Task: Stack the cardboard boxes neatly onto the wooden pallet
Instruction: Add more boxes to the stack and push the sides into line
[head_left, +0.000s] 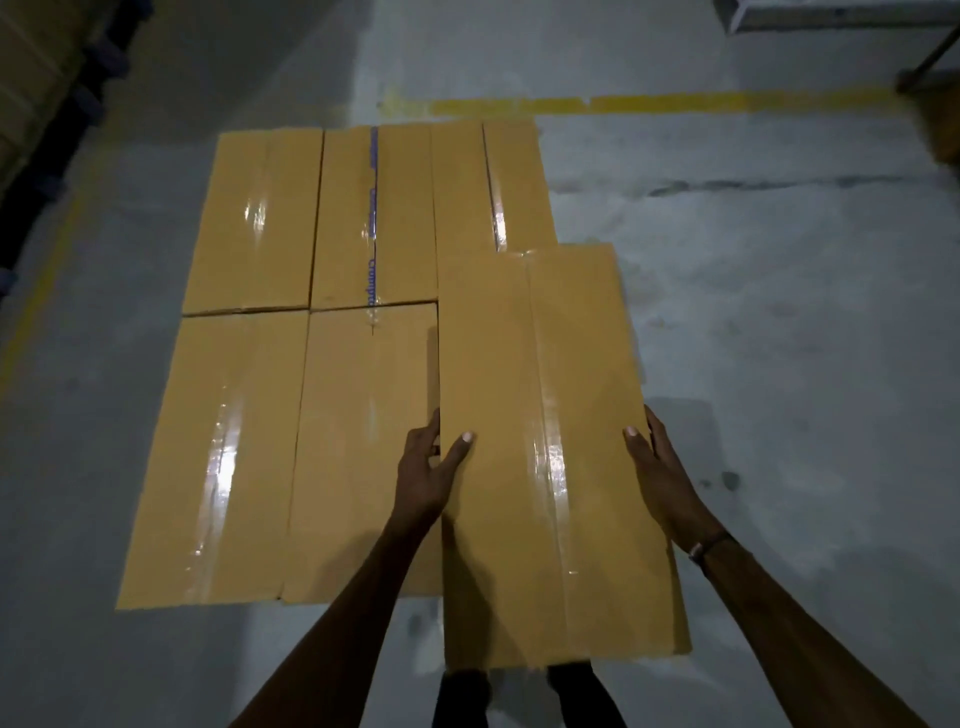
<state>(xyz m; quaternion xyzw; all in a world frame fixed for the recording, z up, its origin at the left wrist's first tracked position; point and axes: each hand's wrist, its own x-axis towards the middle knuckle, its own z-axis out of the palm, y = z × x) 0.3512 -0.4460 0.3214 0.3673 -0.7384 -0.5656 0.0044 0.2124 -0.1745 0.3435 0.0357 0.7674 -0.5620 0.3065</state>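
head view — both hands grip box (550, 415); tape lettering unreadable.

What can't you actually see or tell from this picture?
- Wooden pallet: hidden under the stacked boxes, head view.
- Fingers of left hand and right hand: behind the held box sides.
- Blue tape print: too blurred to read.
- Grey shelf: cut by the top edge.

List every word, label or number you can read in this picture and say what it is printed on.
Blue printed tape on the back-middle cardboard box: lettering near its front end, too blurred and cut off to read.
Held box, left hand, right hand: no print visible.
No other text is legible.
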